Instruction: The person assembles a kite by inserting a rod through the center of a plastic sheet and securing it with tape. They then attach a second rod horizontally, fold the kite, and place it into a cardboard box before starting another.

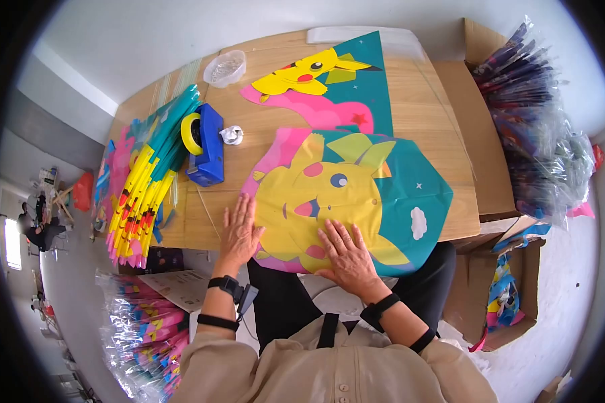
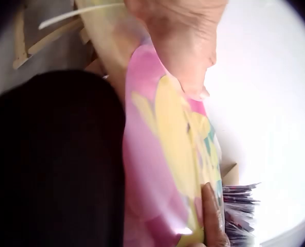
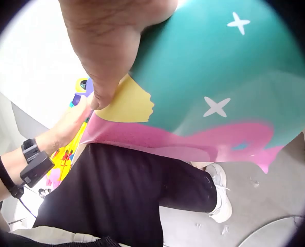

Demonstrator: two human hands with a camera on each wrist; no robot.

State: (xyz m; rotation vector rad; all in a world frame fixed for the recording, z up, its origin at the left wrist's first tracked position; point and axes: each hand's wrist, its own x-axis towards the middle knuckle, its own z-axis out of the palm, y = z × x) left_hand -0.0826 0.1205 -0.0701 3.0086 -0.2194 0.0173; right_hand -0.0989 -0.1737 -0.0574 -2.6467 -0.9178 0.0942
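Watching a cartoon sheet (image 1: 363,208) to the right of the tape dispenser (image 1: 211,151)

From my remote station I have both hands released, their fingers straight. The left hand (image 1: 240,232) lies at the sheet's edge on the tape dispenser's side; the right hand (image 1: 348,255) rests on the sheet farther right of the dispenser, fingers spread. The cartoon sheet lies on the counter (image 1: 410,87), right of the dispenser and nearer the person (image 1: 342,359), its near part reaching past the counter's edge. I see a second sheet (image 1: 369,80) also right of the dispenser, but farther from the person. A yellow tape roll (image 1: 191,134) sits in the dispenser, with crumpled paper (image 1: 232,135) just to its right. Beyond the dispenser stands a plastic tub (image 1: 225,68); left of it lie folded sheets (image 1: 144,185). Well apart to its right, I spot plastic-wrapped bundles (image 1: 534,134).
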